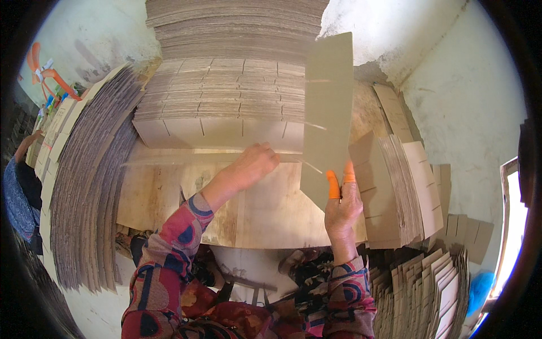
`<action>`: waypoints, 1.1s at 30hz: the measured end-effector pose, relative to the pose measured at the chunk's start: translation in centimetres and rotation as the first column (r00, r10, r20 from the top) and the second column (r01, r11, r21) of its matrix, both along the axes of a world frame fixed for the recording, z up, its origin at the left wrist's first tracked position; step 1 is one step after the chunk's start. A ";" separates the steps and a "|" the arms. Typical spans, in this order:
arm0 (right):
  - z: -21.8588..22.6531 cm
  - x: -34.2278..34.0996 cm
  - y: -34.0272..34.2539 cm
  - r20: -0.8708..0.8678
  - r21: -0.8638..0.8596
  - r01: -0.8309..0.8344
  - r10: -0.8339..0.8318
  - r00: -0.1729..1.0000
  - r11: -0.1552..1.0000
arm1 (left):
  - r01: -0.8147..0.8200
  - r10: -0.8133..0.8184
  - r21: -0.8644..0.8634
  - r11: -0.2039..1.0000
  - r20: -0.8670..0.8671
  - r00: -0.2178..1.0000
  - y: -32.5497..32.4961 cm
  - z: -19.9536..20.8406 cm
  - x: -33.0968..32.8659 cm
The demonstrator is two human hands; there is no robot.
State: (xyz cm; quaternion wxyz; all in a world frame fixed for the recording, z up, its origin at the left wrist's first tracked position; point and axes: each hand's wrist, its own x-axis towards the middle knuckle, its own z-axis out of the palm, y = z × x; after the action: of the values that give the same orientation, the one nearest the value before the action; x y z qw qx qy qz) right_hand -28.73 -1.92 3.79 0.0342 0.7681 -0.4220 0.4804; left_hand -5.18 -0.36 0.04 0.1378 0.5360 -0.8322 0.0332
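Observation:
Upright in my right hand (342, 206) is a tan slotted cardboard divider (329, 113), gripped near its lower end. Orange finger covers (334, 185) sit on the thumb and a finger of that hand. To its left, my left hand (257, 165) is closed, its fingers pinched on a long cardboard strip (195, 158) seen nearly edge-on and blurred. The strip runs across above the wooden table (265, 209), its right end close to the divider's slots. Beyond my hands stand rows of slotted cardboard pieces (220, 127), packed tightly.
A tall cardboard stack (90, 186) lines the left side. More sheets (395, 192) stand at the right table edge, and others (423, 294) at lower right. A high pile (237, 28) rises at the back. Another person's arm (28, 144) shows at far left.

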 end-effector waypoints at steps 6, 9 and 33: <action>0.1 -0.2 0.5 -0.040 0.029 -0.005 0.006 0.999 1.000 | -0.020 0.019 0.017 1.000 0.049 0.999 1.0 0.9 -1.5; -0.1 -0.4 0.6 -0.047 0.039 -0.013 0.015 0.999 0.999 | -0.054 0.053 0.034 0.998 0.045 0.998 0.7 0.7 -1.9; -4.3 -0.2 0.8 -0.227 0.408 -0.117 0.224 0.948 0.905 | 0.108 -0.108 -0.013 0.994 -0.217 0.970 5.6 3.7 -5.5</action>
State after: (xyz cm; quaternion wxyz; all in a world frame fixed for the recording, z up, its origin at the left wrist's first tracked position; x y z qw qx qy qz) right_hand -28.96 -1.13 -0.54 -0.1049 0.8516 -0.4310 0.2795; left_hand -10.67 5.22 3.71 0.2300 0.4901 -0.8401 -0.0328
